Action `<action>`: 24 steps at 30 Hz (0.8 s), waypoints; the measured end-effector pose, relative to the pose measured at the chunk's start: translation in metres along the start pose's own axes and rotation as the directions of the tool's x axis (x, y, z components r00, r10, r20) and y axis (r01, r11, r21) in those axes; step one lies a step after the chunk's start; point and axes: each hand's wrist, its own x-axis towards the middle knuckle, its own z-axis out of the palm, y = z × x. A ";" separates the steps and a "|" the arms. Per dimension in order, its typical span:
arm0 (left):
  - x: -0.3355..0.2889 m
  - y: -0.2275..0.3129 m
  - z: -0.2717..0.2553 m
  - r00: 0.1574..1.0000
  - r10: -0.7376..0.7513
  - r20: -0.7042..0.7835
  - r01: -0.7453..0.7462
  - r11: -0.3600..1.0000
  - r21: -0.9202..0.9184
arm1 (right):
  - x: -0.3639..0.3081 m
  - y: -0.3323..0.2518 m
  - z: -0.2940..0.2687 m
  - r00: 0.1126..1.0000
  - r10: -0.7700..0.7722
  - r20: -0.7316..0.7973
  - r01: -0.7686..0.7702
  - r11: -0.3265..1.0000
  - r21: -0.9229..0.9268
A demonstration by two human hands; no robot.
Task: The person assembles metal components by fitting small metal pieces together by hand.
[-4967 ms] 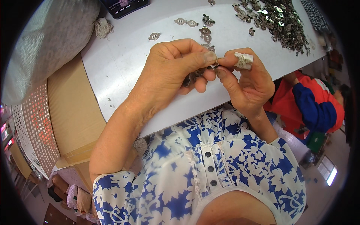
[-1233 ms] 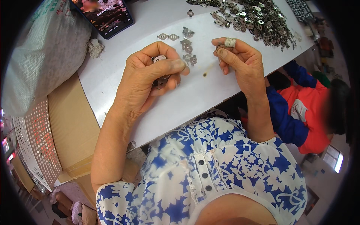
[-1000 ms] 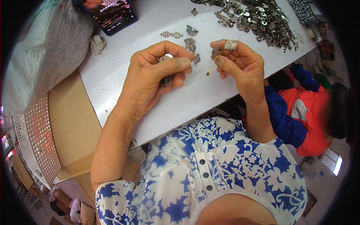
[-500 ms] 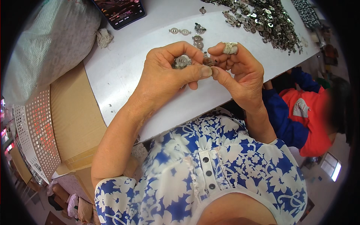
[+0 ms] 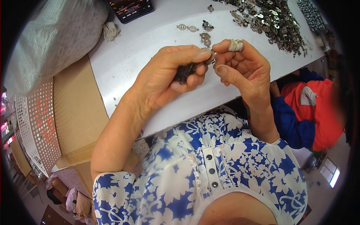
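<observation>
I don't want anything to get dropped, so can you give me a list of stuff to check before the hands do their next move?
1. Left hand gripping the metal pieces: ok, its fingers are curled round them.
2. Right thumb and right index finger spread apart: ok, there is a gap between their tips.
3. Right hand touching the piece at the left thumb's tip: cannot tell, they are too close together.
4. White wrap round the right index finger: ok.
5. All the other pieces in one pile: not ok, a few loose pieces lie apart from it.
6. Phone clear of both hands: ok.
</observation>
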 end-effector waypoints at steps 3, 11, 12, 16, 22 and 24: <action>0.001 0.000 0.000 1.000 -0.015 -0.010 0.014 0.999 -0.045 | 0.001 0.001 0.002 1.000 -0.011 -0.015 0.011 1.000 -0.020; 0.003 -0.001 -0.003 0.999 -0.018 -0.035 0.016 0.998 -0.068 | 0.005 0.008 0.005 0.998 0.028 -0.065 -0.029 0.999 -0.017; 0.003 -0.002 -0.003 0.999 -0.018 -0.034 0.016 0.998 -0.067 | 0.005 0.009 0.004 0.997 0.028 -0.066 -0.029 1.000 -0.007; 0.002 -0.004 -0.001 0.999 -0.018 -0.033 0.016 0.998 -0.055 | 0.003 0.009 0.006 0.996 0.042 -0.080 -0.041 0.999 0.008; 0.001 -0.006 -0.001 0.997 0.038 -0.072 -0.035 0.999 0.039 | 0.001 0.010 0.007 0.999 0.006 -0.054 -0.007 1.000 -0.018; 0.002 -0.006 -0.002 0.997 0.039 -0.070 -0.036 0.999 0.035 | 0.000 0.011 0.007 0.999 0.015 -0.050 -0.015 1.000 -0.008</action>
